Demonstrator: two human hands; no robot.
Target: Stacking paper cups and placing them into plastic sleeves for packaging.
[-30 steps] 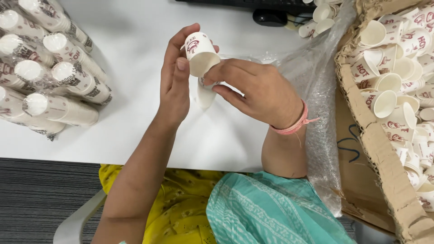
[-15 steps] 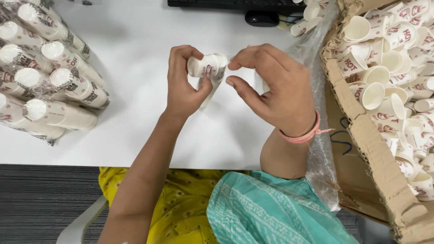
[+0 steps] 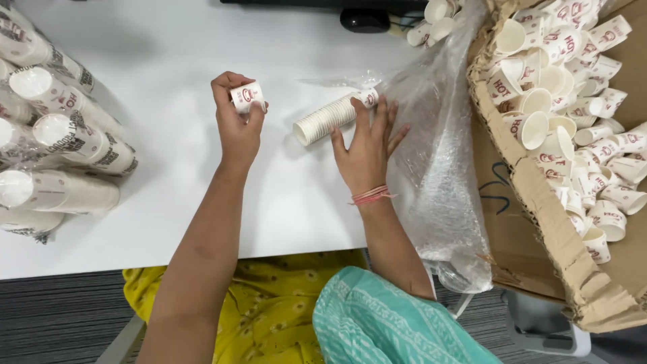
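Observation:
My left hand (image 3: 237, 128) holds a small white paper cup (image 3: 247, 96) with red print, raised above the white table (image 3: 168, 202). My right hand (image 3: 367, 148) rests with fingers spread on a lying stack of nested paper cups (image 3: 330, 117), touching its right end. That stack lies on the table beside a crumpled clear plastic bag (image 3: 438, 162).
Wrapped sleeves of stacked cups (image 3: 54, 141) lie at the table's left edge. A torn cardboard box (image 3: 539, 202) full of loose paper cups (image 3: 573, 101) stands on the right. A black object (image 3: 364, 19) and a few loose cups (image 3: 431, 20) sit at the far edge.
My hands have parted. The left one moved left with a single cup. The right one went down onto the lying stack of cups, which now shows on the table.

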